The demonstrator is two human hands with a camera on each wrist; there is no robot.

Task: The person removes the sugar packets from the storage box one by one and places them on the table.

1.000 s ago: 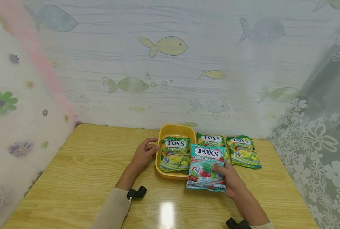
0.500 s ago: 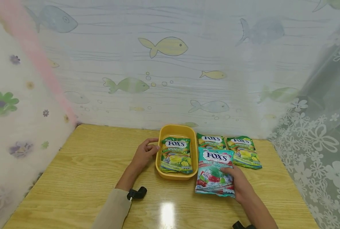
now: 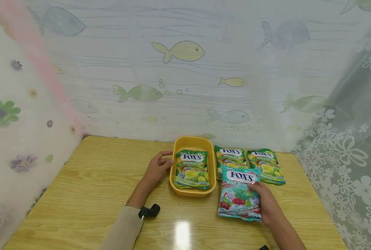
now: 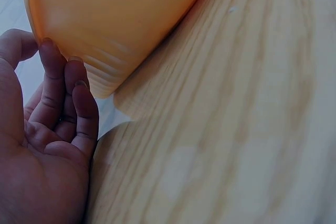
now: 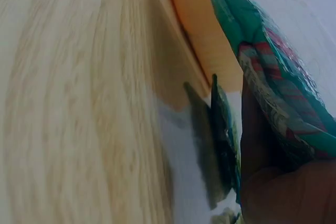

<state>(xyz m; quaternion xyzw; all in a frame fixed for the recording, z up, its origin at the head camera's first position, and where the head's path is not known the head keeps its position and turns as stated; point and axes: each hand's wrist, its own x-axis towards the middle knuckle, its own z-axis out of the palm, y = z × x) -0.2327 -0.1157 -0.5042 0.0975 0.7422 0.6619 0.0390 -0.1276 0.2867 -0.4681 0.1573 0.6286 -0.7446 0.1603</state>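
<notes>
My right hand (image 3: 268, 205) holds a teal Fox's Mint Blossom candy bag (image 3: 239, 199), thumb on its front. In the right wrist view the candy bag (image 5: 283, 77) is seen edge-on, raised above the table. A yellow plastic tub (image 3: 212, 163) stands at the back middle, with a green Fox's Spring Tea candy bag (image 3: 192, 170) lying in it. My left hand (image 3: 156, 168) is at the tub's left side. In the left wrist view, thumb and fingertips of the left hand (image 4: 52, 114) pinch the edge of the tub (image 4: 115, 19).
Two more green Spring Tea bags lie right of the tub: a nearer one (image 3: 230, 158), partly covered by the teal bag, and a farther one (image 3: 265, 166). The wooden table (image 3: 88, 187) meets a fish-patterned curtain (image 3: 185, 86) at the back.
My right hand has moved right and toward me with the teal candy bag, away from the tub's right edge, uncovering it. The left hand has stayed in place.
</notes>
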